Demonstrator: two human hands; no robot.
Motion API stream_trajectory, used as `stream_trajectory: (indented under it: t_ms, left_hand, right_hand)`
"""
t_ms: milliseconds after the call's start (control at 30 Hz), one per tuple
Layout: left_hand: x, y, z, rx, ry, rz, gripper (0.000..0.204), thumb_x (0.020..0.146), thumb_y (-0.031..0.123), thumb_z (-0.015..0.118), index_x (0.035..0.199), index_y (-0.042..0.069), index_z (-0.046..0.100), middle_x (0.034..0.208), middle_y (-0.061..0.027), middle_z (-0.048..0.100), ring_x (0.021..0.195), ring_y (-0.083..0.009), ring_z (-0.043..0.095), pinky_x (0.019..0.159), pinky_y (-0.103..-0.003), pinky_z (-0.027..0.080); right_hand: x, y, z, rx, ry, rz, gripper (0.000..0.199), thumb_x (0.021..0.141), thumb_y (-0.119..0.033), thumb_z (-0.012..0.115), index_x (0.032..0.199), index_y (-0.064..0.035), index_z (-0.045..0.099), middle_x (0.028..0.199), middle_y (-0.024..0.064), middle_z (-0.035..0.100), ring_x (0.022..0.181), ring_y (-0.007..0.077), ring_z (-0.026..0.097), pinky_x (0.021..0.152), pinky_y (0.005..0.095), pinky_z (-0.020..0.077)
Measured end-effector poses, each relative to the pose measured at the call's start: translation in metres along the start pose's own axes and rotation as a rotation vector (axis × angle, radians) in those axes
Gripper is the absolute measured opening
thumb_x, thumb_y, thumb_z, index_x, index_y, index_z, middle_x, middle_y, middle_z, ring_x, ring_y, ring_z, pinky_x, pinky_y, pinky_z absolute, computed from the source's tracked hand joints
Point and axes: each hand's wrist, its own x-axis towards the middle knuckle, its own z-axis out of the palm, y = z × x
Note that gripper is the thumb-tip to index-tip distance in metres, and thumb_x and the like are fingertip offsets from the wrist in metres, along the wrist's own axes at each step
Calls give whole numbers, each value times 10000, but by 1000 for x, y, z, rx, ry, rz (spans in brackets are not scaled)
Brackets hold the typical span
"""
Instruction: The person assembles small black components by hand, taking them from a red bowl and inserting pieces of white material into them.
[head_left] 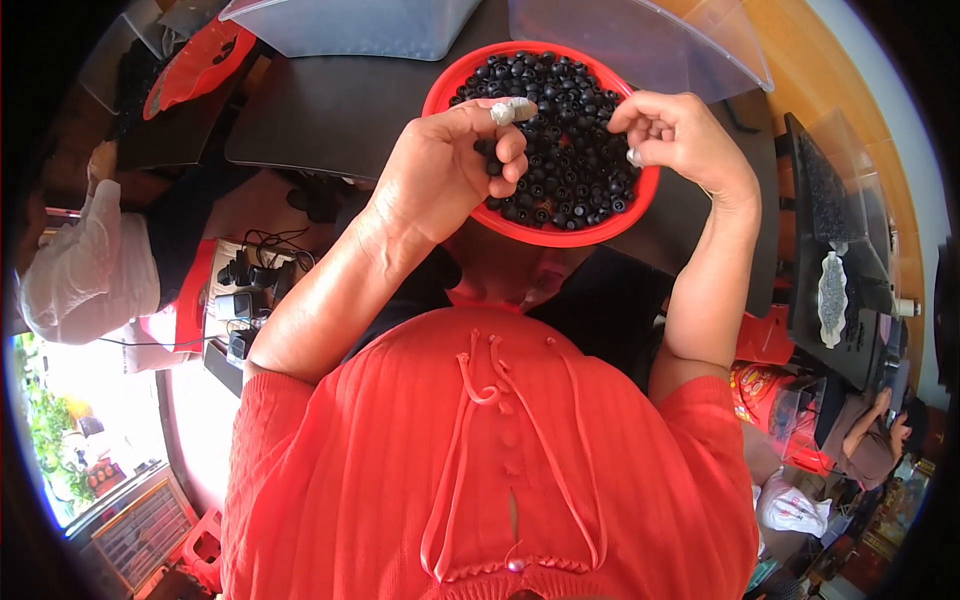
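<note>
A red basin (437, 100) full of small black ring-like caps (570, 150) sits on the dark table in front of me. Over its left rim, my left hand (450, 160) is turned palm up, with white tape round the thumb. Its fingers are curled round several of the black caps. My right hand (685, 140) hangs over the basin's right rim with fingers bent in toward the thumb, which also has a white wrap. Whether anything is between those fingertips is hidden.
Clear plastic bins (360, 30) stand beyond the basin on the dark table (310, 110). Another red basin (200, 65) is at the far left, near a person in a white sleeve (95, 240). Chargers and cables (250, 280) lie left of me. A second person (870, 440) sits at the right.
</note>
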Motion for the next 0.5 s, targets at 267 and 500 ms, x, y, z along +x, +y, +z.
stream_trajectory:
  t_ms: [267, 500]
  left_hand:
    - [0, -1, -7, 15, -20, -20, 260, 988, 189, 531, 1131, -16, 602, 758, -37, 532, 731, -168, 524, 649, -299, 393]
    - [3, -3, -7, 10, -30, -21, 239, 989, 189, 529, 1106, -1, 611, 760, -35, 530, 724, -163, 515, 643, -295, 390]
  right_hand:
    - [8, -16, 23, -306, -62, 14, 319, 641, -42, 680, 956, -54, 727, 722, 78, 662, 703, 236, 626, 679, 369, 485]
    - [19, 3, 30, -217, 48, -76, 238, 692, -18, 668, 923, -34, 720, 752, 112, 688, 688, 244, 653, 659, 371, 494]
